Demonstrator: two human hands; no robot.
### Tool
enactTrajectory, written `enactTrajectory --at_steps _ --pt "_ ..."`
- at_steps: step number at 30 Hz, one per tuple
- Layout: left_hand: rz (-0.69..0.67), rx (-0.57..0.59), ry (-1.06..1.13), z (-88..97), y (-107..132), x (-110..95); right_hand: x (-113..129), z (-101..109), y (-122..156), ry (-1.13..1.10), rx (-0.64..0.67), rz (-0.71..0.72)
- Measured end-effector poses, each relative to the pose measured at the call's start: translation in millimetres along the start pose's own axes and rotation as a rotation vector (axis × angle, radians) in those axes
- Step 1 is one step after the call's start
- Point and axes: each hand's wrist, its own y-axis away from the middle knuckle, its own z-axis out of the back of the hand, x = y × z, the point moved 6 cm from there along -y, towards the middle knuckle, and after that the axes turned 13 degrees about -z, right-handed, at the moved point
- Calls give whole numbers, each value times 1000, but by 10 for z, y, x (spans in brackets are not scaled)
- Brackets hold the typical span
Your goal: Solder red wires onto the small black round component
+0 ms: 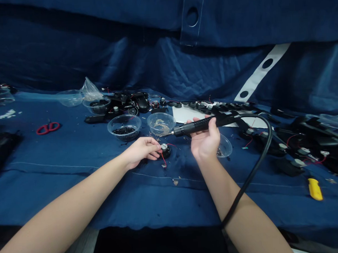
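My left hand point(142, 150) rests on the blue cloth, its fingers pinched on a small round black part point(165, 151) with a silver top and red wires. My right hand point(205, 140) is closed round a black corded electric screwdriver point(198, 126), held nearly level with its tip pointing left above the part. The tool's thick black cable point(256, 163) loops right and down across my right forearm. The tip hangs just over a clear bowl point(161, 123) and does not touch the part.
Clear bowls point(124, 127) of small black pieces and screws stand behind my hands. Red scissors point(47, 127) lie at the left. Several black parts with red wires point(296, 150) cover the right side, beside a yellow tool point(315, 189). A white sheet point(185, 114) lies mid-table.
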Motion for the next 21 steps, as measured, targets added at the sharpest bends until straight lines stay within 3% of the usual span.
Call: enactTrajectory --at_steps 3,14,21 --pt "-49 0 -111 89 -35 -43 -1 -11 6 -5 9 -6" --pt "-125 136 -123 225 -81 -126 8 -39 16 9 30 -5" --pt "-205 91 -156 222 -84 -153 13 -47 20 17 30 2"
